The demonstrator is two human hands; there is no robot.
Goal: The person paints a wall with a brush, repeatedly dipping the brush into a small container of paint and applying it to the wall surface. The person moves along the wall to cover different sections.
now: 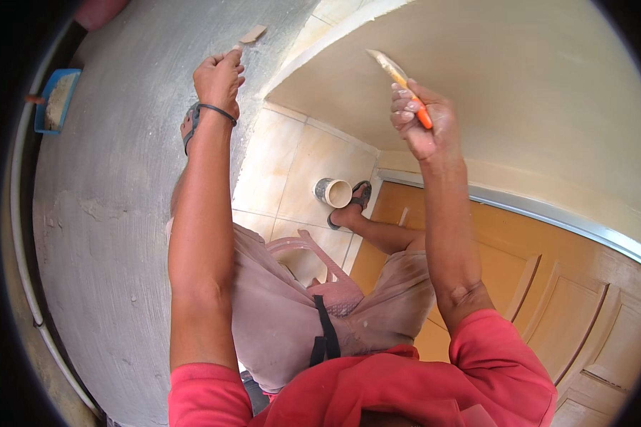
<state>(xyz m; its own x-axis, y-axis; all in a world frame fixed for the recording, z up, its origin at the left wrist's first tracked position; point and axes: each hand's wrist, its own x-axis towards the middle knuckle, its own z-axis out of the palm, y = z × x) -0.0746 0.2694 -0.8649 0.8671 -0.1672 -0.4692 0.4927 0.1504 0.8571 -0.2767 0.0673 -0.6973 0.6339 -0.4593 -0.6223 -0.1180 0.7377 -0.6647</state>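
My right hand [424, 120] grips a slim hand tool [392, 69] by its orange and yellow handle. The tool's tapered end is coated whitish and points up and left in front of the beige wall; I cannot tell if it is a brush or a putty knife. Pale smears cover the fingers of this hand. My left hand [219, 80] is raised over the grey floor with its fingers drawn together. Just beyond its fingertips is a small flat tan piece [253, 34]; whether the hand holds it is unclear.
A small tub [336, 192] stands on cream tiles [286, 160] beside my foot. Between my legs is a pink plastic chair [339, 296]. The beige wall [513, 91] and a wooden panel door [507, 267] bound the right. A blue dustpan [43, 120] lies far left, near a pipe [15, 187].
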